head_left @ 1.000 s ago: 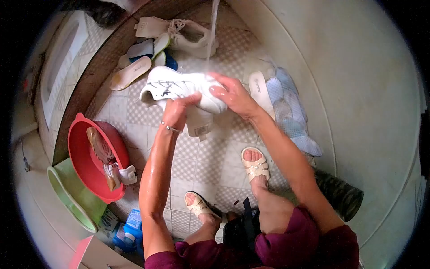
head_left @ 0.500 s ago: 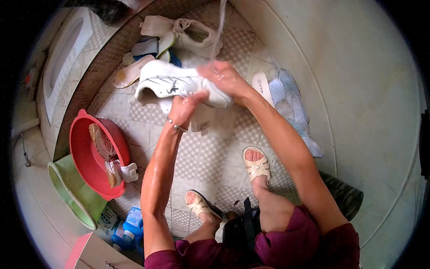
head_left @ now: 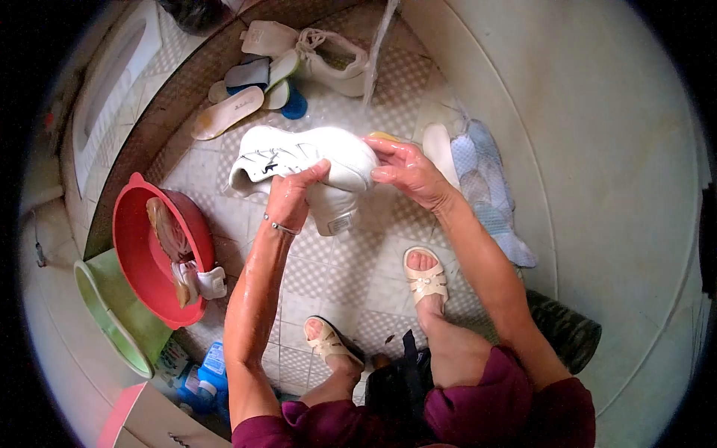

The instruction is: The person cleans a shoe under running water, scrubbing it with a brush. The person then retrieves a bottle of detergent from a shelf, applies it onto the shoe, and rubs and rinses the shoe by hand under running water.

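A wet white sneaker [head_left: 340,153] with dark laces is held sideways above the tiled floor. My left hand [head_left: 293,200] grips its near side, the thumb lying on the upper and the other fingers hidden beneath. Just at the toe is my right hand [head_left: 414,172], wet, with thumb and fingers apart; whether its fingertips touch the shoe I cannot tell. Something yellow [head_left: 385,137], mostly covered, shows behind the right fingers. A stream of water [head_left: 381,48] falls beyond the shoe. Below the sneaker's near side is a whitish piece with a label [head_left: 334,213], perhaps its tongue.
At the back lie another pale sneaker [head_left: 332,63], a pale insole [head_left: 228,114] and blue-grey pieces [head_left: 248,73]. A red basin [head_left: 123,257] holding shoes, a green tub [head_left: 108,321] and blue bottles [head_left: 214,366] stand left. A pale insole [head_left: 439,153] and light cloth [head_left: 485,187] lie right.
My right hand has moved off the sneaker's upper to the right and down beside the toe, its fingers opening. My left hand keeps its grip, with the shoe slightly lower.
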